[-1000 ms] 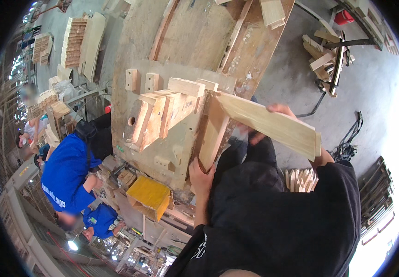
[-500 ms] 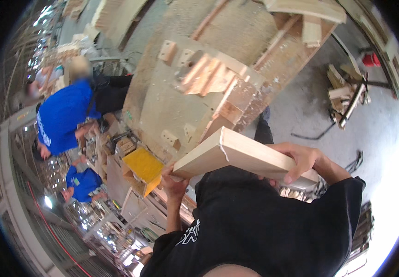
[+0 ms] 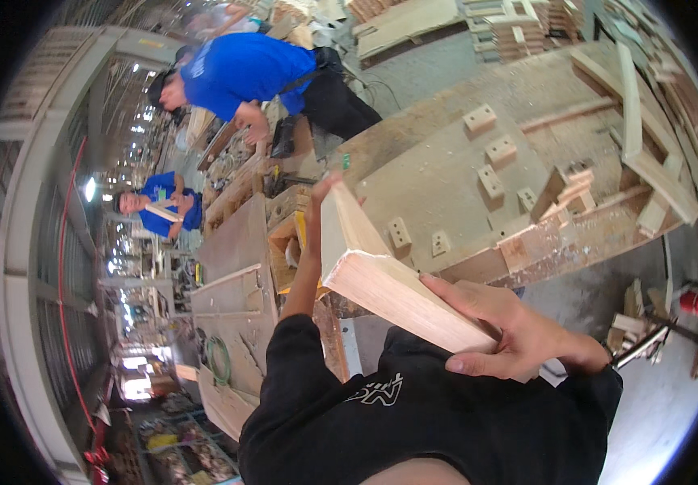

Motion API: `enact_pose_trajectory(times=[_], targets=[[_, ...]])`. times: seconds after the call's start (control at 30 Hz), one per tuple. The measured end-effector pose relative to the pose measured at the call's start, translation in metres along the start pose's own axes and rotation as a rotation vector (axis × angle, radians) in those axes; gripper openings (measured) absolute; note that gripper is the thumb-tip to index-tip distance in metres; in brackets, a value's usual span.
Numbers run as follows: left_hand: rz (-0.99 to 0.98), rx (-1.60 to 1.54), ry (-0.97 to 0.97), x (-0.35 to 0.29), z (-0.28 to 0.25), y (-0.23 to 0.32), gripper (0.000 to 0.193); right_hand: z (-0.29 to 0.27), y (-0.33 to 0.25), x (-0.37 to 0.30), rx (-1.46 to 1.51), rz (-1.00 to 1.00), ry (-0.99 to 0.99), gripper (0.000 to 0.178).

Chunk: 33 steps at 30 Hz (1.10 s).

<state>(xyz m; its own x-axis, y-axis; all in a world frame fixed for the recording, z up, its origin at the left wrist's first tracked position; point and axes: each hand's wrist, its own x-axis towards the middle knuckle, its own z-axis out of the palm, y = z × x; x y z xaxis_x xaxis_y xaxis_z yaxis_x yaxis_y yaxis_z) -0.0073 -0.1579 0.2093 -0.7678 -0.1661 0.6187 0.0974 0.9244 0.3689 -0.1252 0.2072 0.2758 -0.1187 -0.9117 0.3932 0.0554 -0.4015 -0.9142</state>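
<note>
A pale wooden corner piece [image 3: 405, 299], made of two board lengths meeting at an angle, is held up in front of my chest. White residue like glue runs along the joint. My right hand [image 3: 502, 327] is closed around its near right end, thumb below and fingers over the top. At the other end, my left hand [image 3: 326, 187] grips the second length; the wood hides part of its fingers. Beyond the piece lies the workbench [image 3: 438, 190], bearing several small drilled wooden blocks [image 3: 491, 183]. A stack of short wooden pieces [image 3: 569, 194] stands near its front edge.
A wooden frame [image 3: 636, 133] lies at the bench's right end. A yellow-sided box [image 3: 288, 246] sits behind my left forearm. One co-worker in a blue shirt [image 3: 240, 73] bends over work at far left; another [image 3: 167, 202] holds wood farther back. Scrap wood [image 3: 630, 319] lies right.
My view has swung left, bringing more of the left side into sight. The wooden corner piece has been turned, its left length now pointing away from me. Both hands still hold it.
</note>
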Motion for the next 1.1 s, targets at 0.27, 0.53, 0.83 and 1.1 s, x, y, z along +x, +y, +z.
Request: enact_pose_trajectory(times=[0.27, 0.53, 0.83, 1.1], targets=[[0.215, -0.097, 0.082, 0.108, -0.013, -0.031, 0.051, 0.039, -0.02, 0.045, -0.846, -0.065, -0.013, 0.084], [0.609, -0.042, 0.091, 0.225, 0.001, 0.038, 0.042, 0.03, -0.044, 0.019, -1.567, -0.009, 0.082, 0.067], [0.337, -0.289, -0.174, 0.154, 0.095, 0.074, 0.05, -0.038, -0.118, -0.079, -1.816, 0.359, 0.414, 0.069], [0.144, -0.338, -0.635, 0.011, 0.205, 0.101, 0.066, -0.145, -0.076, -0.187, -1.814, 0.592, 0.562, 0.077]])
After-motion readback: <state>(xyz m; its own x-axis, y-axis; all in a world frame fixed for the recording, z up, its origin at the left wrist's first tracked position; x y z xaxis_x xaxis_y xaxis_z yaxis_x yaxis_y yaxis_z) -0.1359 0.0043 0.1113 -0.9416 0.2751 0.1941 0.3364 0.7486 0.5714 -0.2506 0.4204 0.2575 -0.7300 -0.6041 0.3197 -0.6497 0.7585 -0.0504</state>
